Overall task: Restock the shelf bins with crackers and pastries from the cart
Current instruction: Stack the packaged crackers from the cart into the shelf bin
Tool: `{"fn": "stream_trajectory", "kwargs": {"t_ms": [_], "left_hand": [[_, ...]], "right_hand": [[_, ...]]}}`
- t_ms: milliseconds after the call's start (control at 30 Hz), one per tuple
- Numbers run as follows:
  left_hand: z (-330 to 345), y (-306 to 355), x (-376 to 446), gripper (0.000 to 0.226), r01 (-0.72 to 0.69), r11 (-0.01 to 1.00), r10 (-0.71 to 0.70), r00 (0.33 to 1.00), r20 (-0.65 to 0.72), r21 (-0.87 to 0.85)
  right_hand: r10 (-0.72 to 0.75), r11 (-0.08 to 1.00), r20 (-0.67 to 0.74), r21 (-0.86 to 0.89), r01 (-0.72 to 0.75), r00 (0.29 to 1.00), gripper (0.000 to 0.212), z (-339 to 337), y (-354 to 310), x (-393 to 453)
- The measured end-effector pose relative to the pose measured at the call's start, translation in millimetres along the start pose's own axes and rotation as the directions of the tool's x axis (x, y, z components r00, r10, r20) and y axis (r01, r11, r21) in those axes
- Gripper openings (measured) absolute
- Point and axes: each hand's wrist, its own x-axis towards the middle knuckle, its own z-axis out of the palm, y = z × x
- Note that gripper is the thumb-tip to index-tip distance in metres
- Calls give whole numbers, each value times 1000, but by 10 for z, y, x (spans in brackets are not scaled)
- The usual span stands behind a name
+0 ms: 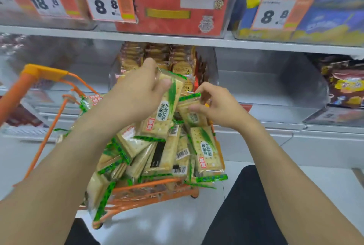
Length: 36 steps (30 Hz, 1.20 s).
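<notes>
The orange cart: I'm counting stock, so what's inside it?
The orange cart holds heaped green-trimmed cracker packs. Both hands, left hand and right hand, grip one each. Lower layers are covered.

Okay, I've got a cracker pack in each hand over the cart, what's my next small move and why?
Probably lift both packs forward into the clear bin behind the cart. The left hand already holds a cracker pack up near its opening, and the right hand pinches a second pack just above the pile. That bin holds different round biscuits, though, so check it's the right one first.
</notes>
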Motion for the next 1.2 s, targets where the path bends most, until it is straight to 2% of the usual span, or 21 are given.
{"fn": "stream_trajectory", "kwargs": {"t_ms": [67, 133, 267, 333, 400, 500, 567, 633, 700, 833, 900, 967, 1033, 1100, 1200], "left_hand": [[12, 61, -25, 31, 1, 997, -7, 997, -81, -81], [48, 142, -78, 35, 8, 987, -28, 991, -128, -161], [224, 307, -201, 41, 77, 968, -95, 993, -64, -239], [344, 393, -233, 44, 102, 940, -109, 994, -5, -324], [455, 501, -253, 45, 112, 896, -100, 994, 49, -429], [631, 664, -324, 32, 142, 818, -77, 987, 138, -558], [815, 722, -393, 45, 188, 778, -85, 977, 196, -600], [967, 743, -467, 55, 250, 739, -116, 962, 248, -626], [1137, 783, -530, 59, 349, 653, -146, 929, 340, -673], [1430, 882, -510, 58, 522, 507, -177, 842, 510, -686], [1489, 987, -455, 46, 627, 327, -207, 778, 594, -707], [1534, 1080, -363, 70, 738, 104, -115, 675, 729, -666], [1585, 1121, -264, 84, 785, -24, 55, 619, 783, -619], [1606, 1161, -152, 71, 788, -3, 137, 610, 781, -615], [1702, 1206, 16, 40, 744, 163, 95, 642, 761, -648]], "right_hand": [[34, 995, -98, 100, -24, 995, 28, -133, -10, -51], [90, 949, -215, 315, -18, 973, 23, -251, -7, -142], [322, 719, -433, 691, 81, 842, 18, -377, 37, -375], [476, 550, -433, 826, 125, 766, 24, -399, 75, -505], [568, 425, -385, 894, 141, 727, 27, -429, 123, -647], [629, 358, -326, 927, 109, 706, 29, -435, 211, -859], [641, 339, -297, 937, 85, 708, 31, -435, 270, -1015], [649, 360, -297, 931, 61, 700, 41, -448, 296, -1147], [649, 427, -314, 904, 11, 693, 39, -501, 354, -1297], [502, 533, -136, 826, -182, 854, 35, -598, 469, -1395], [394, 675, -73, 699, -235, 916, 27, -650, 528, -1347], [284, 815, -7, 528, -238, 959, 22, -752, 589, -1245], [201, 899, 87, 379, -219, 976, 20, -899, 655, -1114], [173, 940, 165, 266, -212, 971, 20, -1046, 750, -961], [139, 972, 230, 153, -177, 963, 40, -1186, 898, -720]]}}
